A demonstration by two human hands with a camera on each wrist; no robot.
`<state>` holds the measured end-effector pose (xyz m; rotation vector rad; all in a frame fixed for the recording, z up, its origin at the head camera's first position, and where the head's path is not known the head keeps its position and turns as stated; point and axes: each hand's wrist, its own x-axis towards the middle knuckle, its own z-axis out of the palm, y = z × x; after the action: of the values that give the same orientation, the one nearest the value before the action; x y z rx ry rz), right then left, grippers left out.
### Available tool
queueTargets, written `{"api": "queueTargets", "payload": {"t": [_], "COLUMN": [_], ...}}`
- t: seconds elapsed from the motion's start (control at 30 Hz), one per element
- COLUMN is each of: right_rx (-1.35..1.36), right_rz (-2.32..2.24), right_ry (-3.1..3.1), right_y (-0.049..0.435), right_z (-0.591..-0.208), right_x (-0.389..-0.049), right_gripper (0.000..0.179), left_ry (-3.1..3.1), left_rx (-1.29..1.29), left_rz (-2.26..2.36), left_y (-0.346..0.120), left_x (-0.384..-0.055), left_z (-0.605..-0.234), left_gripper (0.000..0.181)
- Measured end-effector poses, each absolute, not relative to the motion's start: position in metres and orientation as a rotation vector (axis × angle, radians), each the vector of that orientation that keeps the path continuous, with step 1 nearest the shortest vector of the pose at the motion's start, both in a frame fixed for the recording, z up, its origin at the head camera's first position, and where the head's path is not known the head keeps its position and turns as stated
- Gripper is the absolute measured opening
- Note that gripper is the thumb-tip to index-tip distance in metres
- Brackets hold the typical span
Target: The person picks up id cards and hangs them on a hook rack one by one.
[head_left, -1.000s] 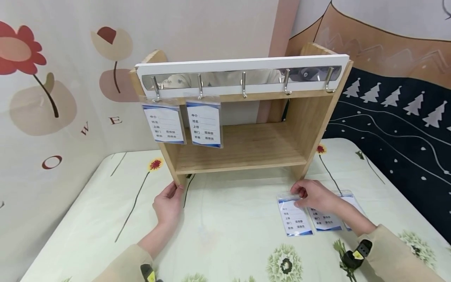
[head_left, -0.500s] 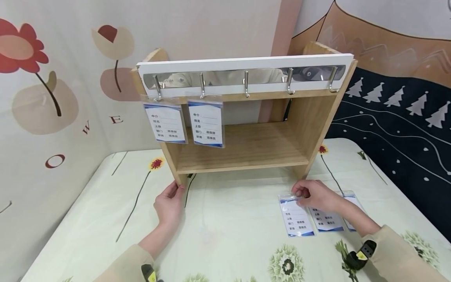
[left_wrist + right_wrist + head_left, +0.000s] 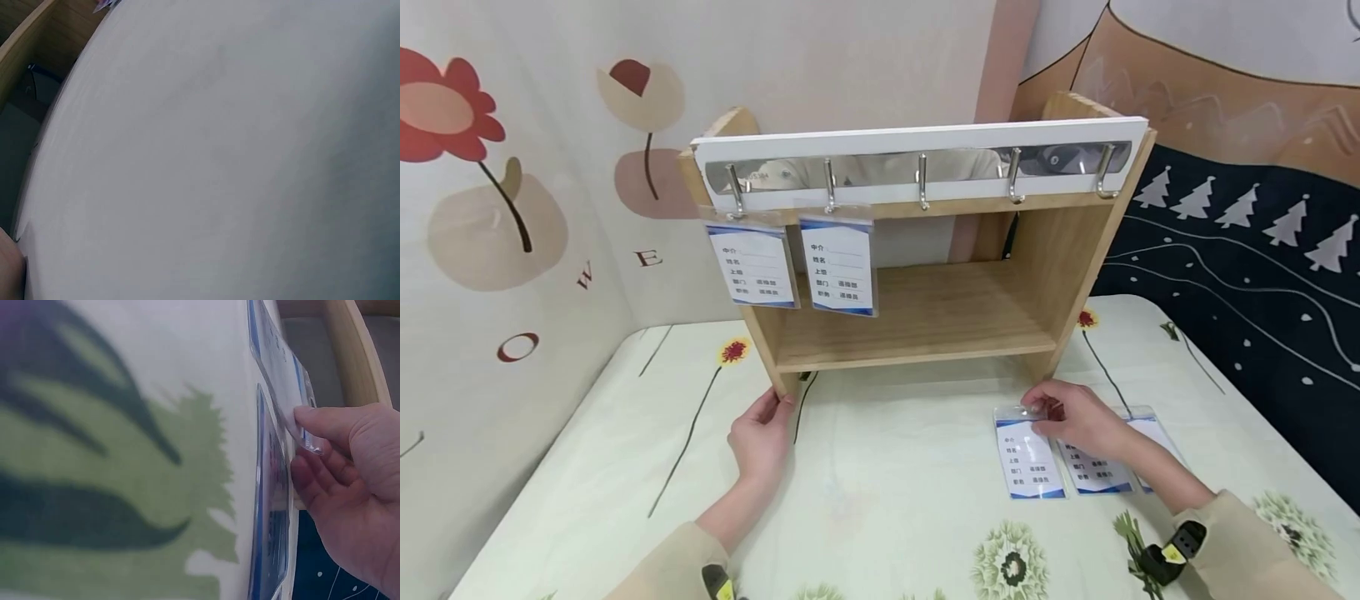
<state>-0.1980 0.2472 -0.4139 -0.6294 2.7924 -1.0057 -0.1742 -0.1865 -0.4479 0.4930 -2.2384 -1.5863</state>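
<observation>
A small wooden shelf (image 3: 917, 317) stands on the cloth-covered table, with a white hook rail (image 3: 925, 133) along its top front. My left hand (image 3: 762, 437) pinches the lower front end of the shelf's left side panel. On the right, my right hand (image 3: 1078, 421) pinches the top corner of a clear name badge (image 3: 1032, 467); in the right wrist view the thumb lies over that badge (image 3: 284, 375) and the fingers are behind it. Two more badges lie beside it, one middle badge (image 3: 1093, 473) and one partly hidden by my forearm.
Two badges hang from the two leftmost hooks, a left badge (image 3: 752, 265) and a second badge (image 3: 838, 267). Three hooks to their right, including the middle hook (image 3: 922, 182), carry no badge. Printed curtains (image 3: 1240, 275) surround the table (image 3: 887, 492).
My right fingers have closed on the first badge's top corner, and its top edge has risen slightly. My left hand stays at the shelf's foot.
</observation>
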Motion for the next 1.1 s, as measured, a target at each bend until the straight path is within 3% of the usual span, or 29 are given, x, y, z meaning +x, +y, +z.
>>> {"api": "queueTargets", "payload": {"t": [1.1], "right_rx": [-0.649], "right_rz": [-1.16], "right_ry": [2.86], "right_y": [0.233], "right_z": [-0.404], "right_x": [-0.197], "right_gripper": [0.03], "left_ry": [-2.205], "left_rx": [0.483], "left_rz": [-1.616], "left_y": [-0.185], "left_x": [-0.174], "left_z": [-0.446], "left_gripper": [0.039]}}
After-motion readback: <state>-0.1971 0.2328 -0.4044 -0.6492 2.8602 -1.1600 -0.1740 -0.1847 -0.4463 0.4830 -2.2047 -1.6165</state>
